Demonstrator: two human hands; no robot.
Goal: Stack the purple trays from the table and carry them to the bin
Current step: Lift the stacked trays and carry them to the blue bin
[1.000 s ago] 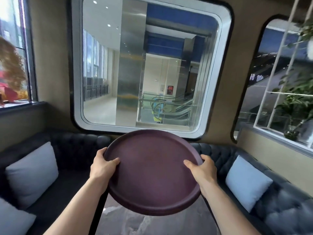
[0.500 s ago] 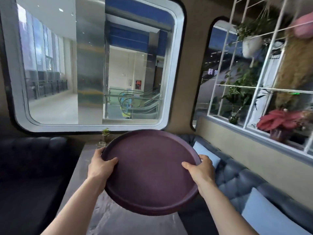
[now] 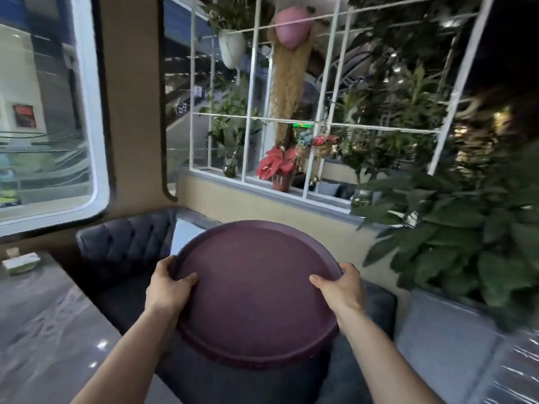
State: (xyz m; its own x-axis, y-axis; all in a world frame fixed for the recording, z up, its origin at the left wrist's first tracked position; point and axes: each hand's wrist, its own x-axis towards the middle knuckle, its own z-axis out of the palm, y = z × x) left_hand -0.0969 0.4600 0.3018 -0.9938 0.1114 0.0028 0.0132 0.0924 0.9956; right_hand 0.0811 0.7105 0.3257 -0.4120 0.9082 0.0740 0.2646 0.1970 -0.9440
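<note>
— Purple plastic fills the lower centre of the head view: the round tray (image 3: 253, 293), or a stack of them, since from above I can't tell how many lie under the top one.

— How is it held?

— By both sides. The left hand (image 3: 167, 287) is curled over the left rim, thumb pressed on the top face and fingers hidden beneath. The right hand (image 3: 341, 287) mirrors it on the right rim. Both are clamped on the tray, which hangs in the air, tilted slightly toward the wearer.

— What has changed?

— A second ago the tray sat in front of a big rounded window with the sofa straight ahead. Now that window has slid to the upper left, the marble table (image 3: 43, 325) lies at the lower left, and a white grid shelf (image 3: 318, 123) of plants fills the upper right. The dark sofa (image 3: 122, 258) passes behind the tray. The grip itself looks unchanged.

— Meaning?

— I judge the person is turning right, away from the table; the carry has begun. No bin is visible yet.
</note>
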